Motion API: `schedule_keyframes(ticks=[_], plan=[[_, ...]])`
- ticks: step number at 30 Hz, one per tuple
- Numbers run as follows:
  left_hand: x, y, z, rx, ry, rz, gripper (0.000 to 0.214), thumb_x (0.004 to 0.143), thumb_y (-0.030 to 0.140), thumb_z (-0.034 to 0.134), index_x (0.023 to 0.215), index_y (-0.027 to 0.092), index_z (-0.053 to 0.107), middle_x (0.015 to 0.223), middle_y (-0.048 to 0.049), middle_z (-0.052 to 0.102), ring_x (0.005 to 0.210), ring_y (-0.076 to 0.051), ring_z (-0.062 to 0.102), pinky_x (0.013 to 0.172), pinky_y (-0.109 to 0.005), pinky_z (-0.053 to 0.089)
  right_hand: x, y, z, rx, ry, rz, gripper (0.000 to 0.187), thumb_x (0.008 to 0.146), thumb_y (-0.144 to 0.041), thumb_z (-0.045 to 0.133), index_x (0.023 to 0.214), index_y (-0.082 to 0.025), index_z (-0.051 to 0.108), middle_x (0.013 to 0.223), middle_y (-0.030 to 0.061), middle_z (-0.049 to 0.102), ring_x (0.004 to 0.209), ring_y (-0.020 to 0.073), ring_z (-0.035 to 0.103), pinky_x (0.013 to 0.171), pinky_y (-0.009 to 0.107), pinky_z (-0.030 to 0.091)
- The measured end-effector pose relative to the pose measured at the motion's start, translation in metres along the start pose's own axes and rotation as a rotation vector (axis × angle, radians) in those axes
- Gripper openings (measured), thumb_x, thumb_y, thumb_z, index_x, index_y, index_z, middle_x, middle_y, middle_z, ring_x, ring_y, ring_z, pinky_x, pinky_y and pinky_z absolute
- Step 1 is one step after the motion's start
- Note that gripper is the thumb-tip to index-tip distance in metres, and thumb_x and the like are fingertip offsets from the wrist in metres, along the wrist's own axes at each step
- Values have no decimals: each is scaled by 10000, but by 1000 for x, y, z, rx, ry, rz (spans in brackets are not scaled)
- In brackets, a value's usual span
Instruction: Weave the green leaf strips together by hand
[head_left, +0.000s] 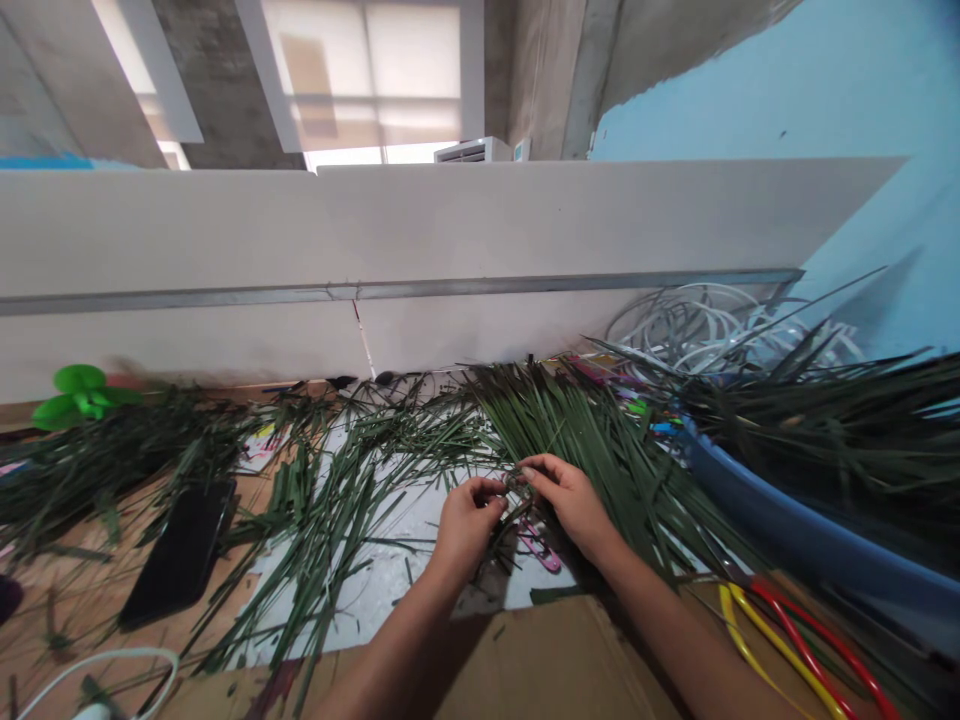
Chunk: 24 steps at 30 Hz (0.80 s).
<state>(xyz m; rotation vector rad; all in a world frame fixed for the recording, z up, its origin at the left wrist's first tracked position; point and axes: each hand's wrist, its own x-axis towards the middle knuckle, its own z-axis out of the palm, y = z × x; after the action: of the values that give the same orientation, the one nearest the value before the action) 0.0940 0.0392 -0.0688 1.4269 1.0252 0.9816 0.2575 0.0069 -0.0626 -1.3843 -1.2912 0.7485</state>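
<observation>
- Left hand point(466, 520) and right hand point(574, 500) sat close together above the table point(82, 585), fingers point(489, 492) pinched on a small knot of leaf strips point(519, 481).
- The strips were thin, flat and dark green.

Soft daylight from a blown-out window point(360, 75) lights the worktable point(82, 590) evenly, throwing faint shadows from the left hand point(465, 520) and right hand point(574, 500) onto the green strips point(570, 420), while wide-angle distortion bends and blurs the frame's edges.

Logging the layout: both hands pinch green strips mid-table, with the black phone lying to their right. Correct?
Not quite: in the head view the black phone lies to the left of the left hand and right hand, which do pinch green strips together.
</observation>
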Motion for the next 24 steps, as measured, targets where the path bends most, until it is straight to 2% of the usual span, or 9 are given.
schedule_keyframes(ticks=[3,10,14,19,21,24], plan=[[1,-3,0,10,-10,17,105,685,174,660,773,156,714,759,-51,717,723,-188,631,695,-291,454,-2,-1,4,29,-30,19,318,826,-439,548,927,-162,669,743,22,668,567,152,537,541,274,426],[0,-3,-1,18,-48,25,82,693,241,671,712,164,692,693,-31,691,671,-176,607,654,-277,430,-2,2,6,-18,22,5,220,780,-400,601,759,-187,652,620,-25,580,576,149,506,553,264,384],[2,-2,-1,5,-58,14,54,667,217,682,676,164,677,639,-9,661,623,-158,576,611,-261,402,0,3,3,-49,49,-8,201,785,-376,606,755,-186,666,638,-10,608,604,162,527,571,271,387],[8,-3,-9,-49,17,-14,103,657,253,704,699,165,672,645,-14,671,638,-165,602,635,-267,441,2,-1,-4,-26,77,-32,304,831,-419,573,1002,-182,658,908,58,695,749,192,604,624,281,456],[13,-4,-16,-62,55,-20,131,646,263,719,722,162,682,681,-26,689,666,-171,619,657,-272,458,2,-3,-6,-32,67,-36,296,834,-425,569,982,-184,656,894,56,693,730,188,605,607,277,455],[19,-6,-24,-62,99,-33,165,611,243,738,743,155,690,701,-41,701,676,-179,634,663,-278,468,1,-6,-8,-67,-13,-35,223,803,-393,609,835,-184,682,735,20,675,644,175,586,593,277,445]])
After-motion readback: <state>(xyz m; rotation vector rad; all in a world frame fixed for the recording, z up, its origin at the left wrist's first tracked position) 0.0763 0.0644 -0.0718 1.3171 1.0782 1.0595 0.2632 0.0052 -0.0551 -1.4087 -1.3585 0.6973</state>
